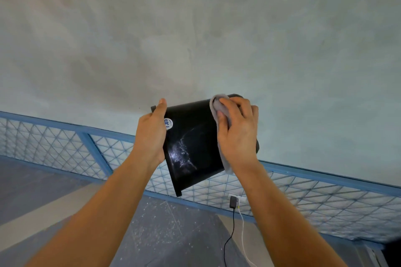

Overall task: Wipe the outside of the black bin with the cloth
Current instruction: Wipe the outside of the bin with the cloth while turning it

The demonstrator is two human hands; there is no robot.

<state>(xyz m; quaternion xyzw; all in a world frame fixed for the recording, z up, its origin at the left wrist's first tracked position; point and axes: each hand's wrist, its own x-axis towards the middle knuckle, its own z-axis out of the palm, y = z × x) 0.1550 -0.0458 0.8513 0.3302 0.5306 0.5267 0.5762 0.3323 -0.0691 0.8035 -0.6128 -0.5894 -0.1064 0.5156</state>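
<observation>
Black bin [195, 143]: held aloft in mid-air at about chest height, clear of any support, in front of a grey plastered wall [195, 28] and above a blue lattice railing [65, 143]. It is tilted, one flat side turned toward the camera; this attitude is judged to have been chosen so that the outer face can be reached and inspected.

Left hand [150, 134]: clasped along the bin's left edge, thumb up by the corner, fingers hidden behind. The grip is closed on the bin, presumably to steady it against the wiping pressure.

Right hand [237, 130]: pressed flat against the bin's right edge with the grey cloth [218, 110] bunched beneath palm and fingers. The cloth is thus grasped and kept in contact with the outer surface; a tail of it hangs below the wrist.

Appearance of bin: glossy black plastic, rectangular, rimmed. A round white-and-blue sticker [168, 124] is seen near the left hand. Curved pale streaks, judged to be moisture or smeared residue, are visible across the lower middle of the face.
</observation>
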